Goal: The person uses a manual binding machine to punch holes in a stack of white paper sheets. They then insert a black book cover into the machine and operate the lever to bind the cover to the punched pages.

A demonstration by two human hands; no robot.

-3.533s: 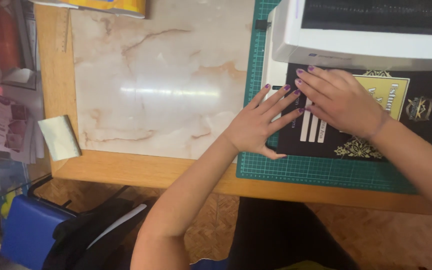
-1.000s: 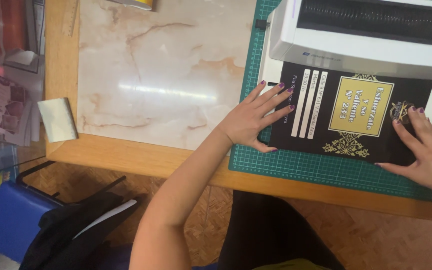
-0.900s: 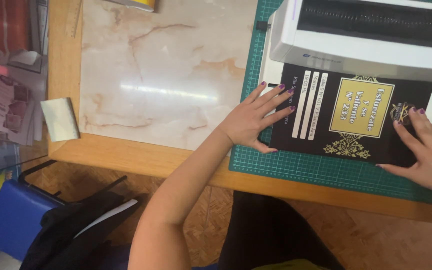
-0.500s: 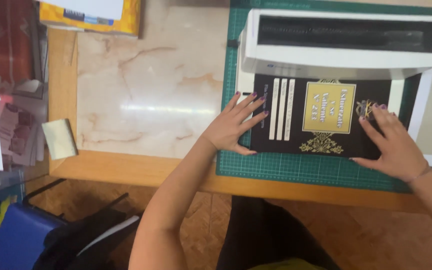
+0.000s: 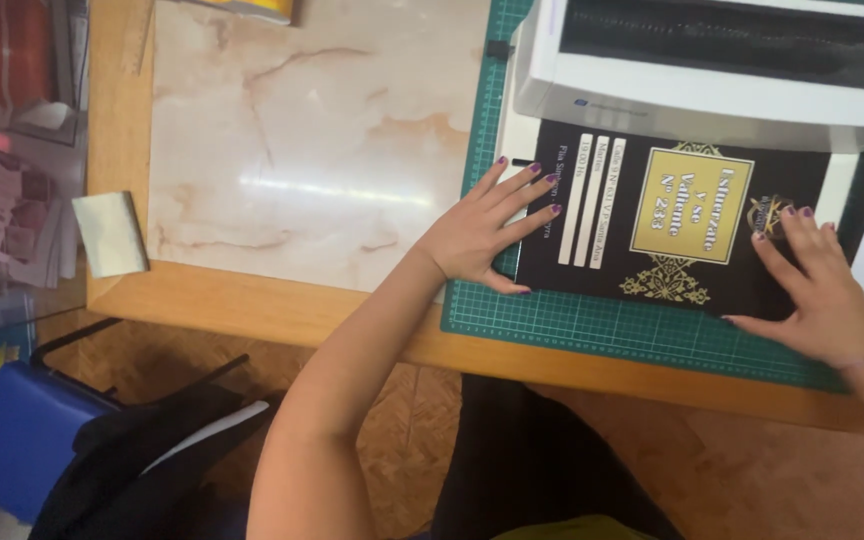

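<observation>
Black card with a gold panel and white stripes fills the right of centre of the head view: this booklet cover (image 5: 672, 235) lies flat on a green cutting mat (image 5: 592, 330), its far edge tucked under the front lip of a white binding machine (image 5: 712, 90) at the upper right of the frame.

Your left hand (image 5: 477, 235) lies open, palm down, fingers spread, at the cover's left edge, fingertips on the card and the heel on the mat. Your right hand (image 5: 822, 290) is open too, flat on the cover's right end at the right edge of the frame, gripping nothing.

Compared with a few seconds ago, your right hand has left the middle of the cover, where it lay close to the left, and moved out to the far right end. The printed panel is now uncovered, and the cover is held down at both ends, squared against the machine.

To the left, a pale marbled slab (image 5: 312, 150) rests on the wooden table (image 5: 282, 315), with a small cream pad (image 5: 109, 233) near its left edge. At the lower left of the frame sit a blue box (image 5: 12, 440) and a dark bag (image 5: 152, 450) on the floor.
</observation>
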